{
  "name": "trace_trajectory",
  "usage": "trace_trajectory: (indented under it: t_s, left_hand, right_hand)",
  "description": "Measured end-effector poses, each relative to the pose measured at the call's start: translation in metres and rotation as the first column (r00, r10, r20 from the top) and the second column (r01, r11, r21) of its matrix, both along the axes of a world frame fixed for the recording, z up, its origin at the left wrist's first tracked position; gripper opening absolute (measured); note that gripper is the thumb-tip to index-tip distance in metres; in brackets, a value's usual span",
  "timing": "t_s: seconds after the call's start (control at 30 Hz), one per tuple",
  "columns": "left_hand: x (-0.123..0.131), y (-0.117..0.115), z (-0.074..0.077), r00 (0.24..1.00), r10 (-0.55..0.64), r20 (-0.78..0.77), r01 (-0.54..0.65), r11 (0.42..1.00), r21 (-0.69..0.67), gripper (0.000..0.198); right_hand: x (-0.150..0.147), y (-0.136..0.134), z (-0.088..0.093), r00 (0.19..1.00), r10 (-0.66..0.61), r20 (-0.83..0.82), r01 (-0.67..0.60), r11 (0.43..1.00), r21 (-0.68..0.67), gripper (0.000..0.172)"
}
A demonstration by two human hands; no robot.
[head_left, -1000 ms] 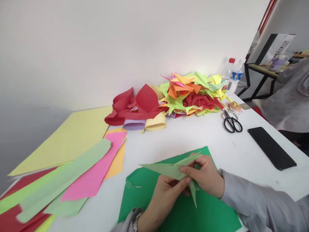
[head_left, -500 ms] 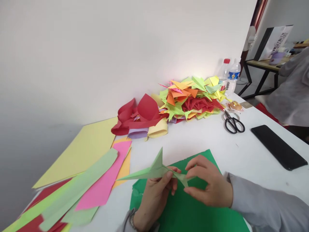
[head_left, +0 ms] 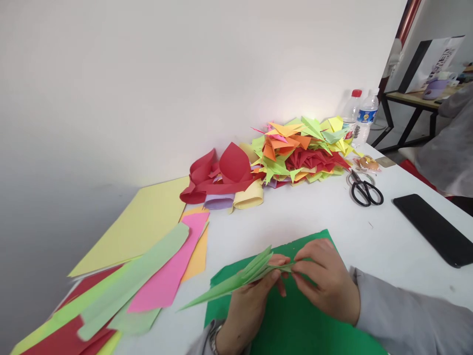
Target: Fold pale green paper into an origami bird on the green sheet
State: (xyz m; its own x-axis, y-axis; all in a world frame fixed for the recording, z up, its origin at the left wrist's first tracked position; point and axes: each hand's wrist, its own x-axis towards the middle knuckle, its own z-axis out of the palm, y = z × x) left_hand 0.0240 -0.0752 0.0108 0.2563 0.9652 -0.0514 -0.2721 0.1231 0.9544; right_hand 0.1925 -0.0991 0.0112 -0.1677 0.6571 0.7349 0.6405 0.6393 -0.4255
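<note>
Pale green paper, folded into narrow points (head_left: 236,283), is gripped between the thumb and fingers of the left hand (head_left: 251,305), with its long tip aimed at 8 o'clock. Its short end, toward 3 o'clock, is pinched in the fingertips of the right hand (head_left: 327,278). Beneath both hands a dark green sheet (head_left: 295,323) is laid on the white table (head_left: 236,234). At 9 o'clock from the hands, a pink strip (head_left: 162,283) is partly covered by a pale green strip (head_left: 136,278); at 10, a yellow sheet (head_left: 144,222) is seen. Rolled red paper (head_left: 232,165) is set at 11, and a heap of multicoloured folded pieces (head_left: 306,155) is piled at 12. Two plastic bottles (head_left: 365,118) are stood at 1, black-handled scissors (head_left: 367,192) are placed at 2, and a black phone (head_left: 434,229) is laid toward 3.
</note>
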Motion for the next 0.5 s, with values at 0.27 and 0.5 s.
trace_trajectory:
  t_s: [0.27, 0.5]
  left_hand:
    - [-0.001, -0.001, 0.004, 0.998, -0.023, -0.065, 0.023, 1.000, 0.004, 0.026]
    - [0.003, 0.002, 0.009, 0.994, 0.102, 0.032, -0.099, 0.991, -0.084, 0.023]
  right_hand:
    - [0.000, -0.002, 0.000, 0.986, 0.105, -0.129, -0.132, 0.967, -0.220, 0.012]
    - [0.002, 0.006, 0.001, 0.885, -0.069, -0.460, -0.303, 0.665, -0.683, 0.006]
